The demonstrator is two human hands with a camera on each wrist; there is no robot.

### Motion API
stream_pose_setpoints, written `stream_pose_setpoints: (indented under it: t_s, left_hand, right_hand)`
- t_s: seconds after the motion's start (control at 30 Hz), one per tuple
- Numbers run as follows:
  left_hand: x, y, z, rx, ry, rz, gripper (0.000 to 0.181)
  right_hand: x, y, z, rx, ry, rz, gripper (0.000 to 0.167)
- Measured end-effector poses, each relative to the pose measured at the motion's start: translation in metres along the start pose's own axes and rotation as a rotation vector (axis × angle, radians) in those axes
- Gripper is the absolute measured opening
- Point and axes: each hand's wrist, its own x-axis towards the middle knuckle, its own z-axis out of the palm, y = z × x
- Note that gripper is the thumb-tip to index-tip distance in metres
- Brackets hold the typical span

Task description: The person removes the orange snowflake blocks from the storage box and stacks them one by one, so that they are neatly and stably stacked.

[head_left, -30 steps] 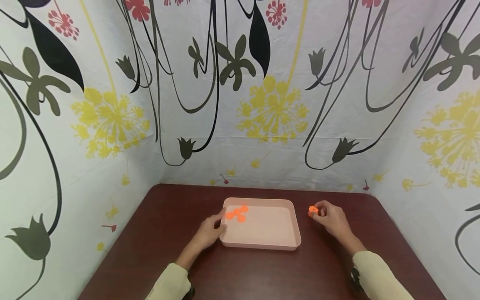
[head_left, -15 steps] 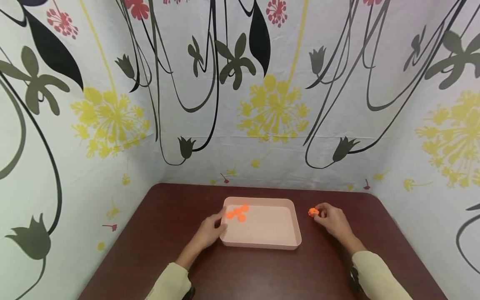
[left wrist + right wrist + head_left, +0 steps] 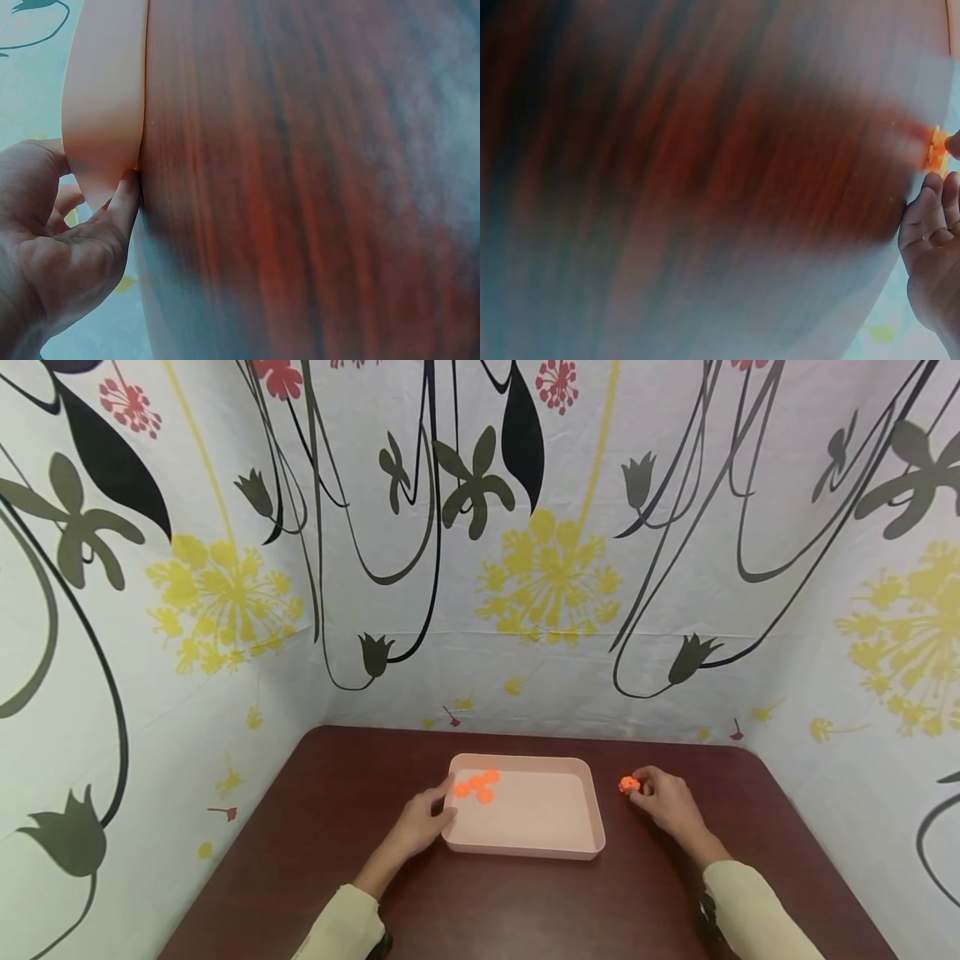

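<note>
A shallow pale pink tray (image 3: 540, 810) sits on the table, with several flat orange pieces (image 3: 477, 784) clustered at its back left. My left hand (image 3: 414, 823) grips the tray's left side. In the left wrist view, that hand (image 3: 71, 259) has its fingers around the tray's edge (image 3: 106, 82). Right of the tray, my right hand (image 3: 667, 802) pinches a small knobbly orange plastic piece (image 3: 627, 785) between thumb and fingers. Only part of this piece (image 3: 934, 150) shows in the right wrist view, beside the fingers of my right hand (image 3: 934, 251); its exact kind is unclear.
A dark reddish-brown table (image 3: 495, 910) with rounded back corners carries the tray. White cloth walls (image 3: 465, 602) printed with flowers and stems enclose it at the back and both sides.
My right hand and the orange piece it pinches have dipped very slightly; the piece's visible side has turned a little. My left hand and the tray stay put.
</note>
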Motion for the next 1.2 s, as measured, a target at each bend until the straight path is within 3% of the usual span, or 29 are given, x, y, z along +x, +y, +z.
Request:
stream_pose_setpoints:
  t_s: [0.33, 0.5, 0.6, 0.87, 1.2]
  left_hand:
    - [0.001, -0.001, -0.001, -0.002, -0.004, 0.028, 0.065]
    - [0.002, -0.002, -0.003, 0.002, 0.004, 0.09, 0.063]
    - [0.003, -0.003, -0.004, 0.0, 0.005, 0.105, 0.063]
    - [0.002, -0.004, -0.003, -0.007, -0.007, 0.073, 0.064]
    - [0.002, -0.003, -0.003, -0.011, -0.012, 0.054, 0.065]
  right_hand:
    - [0.001, 0.002, -0.001, -0.003, 0.011, -0.02, 0.041]
    - [0.002, -0.006, -0.003, 0.025, 0.053, -0.034, 0.043]
    - [0.002, -0.017, -0.002, 0.044, 0.078, -0.059, 0.043]
    - [0.006, -0.056, 0.01, 0.09, 0.117, -0.139, 0.041]
    - [0.006, -0.111, 0.029, 0.224, 0.059, -0.241, 0.044]
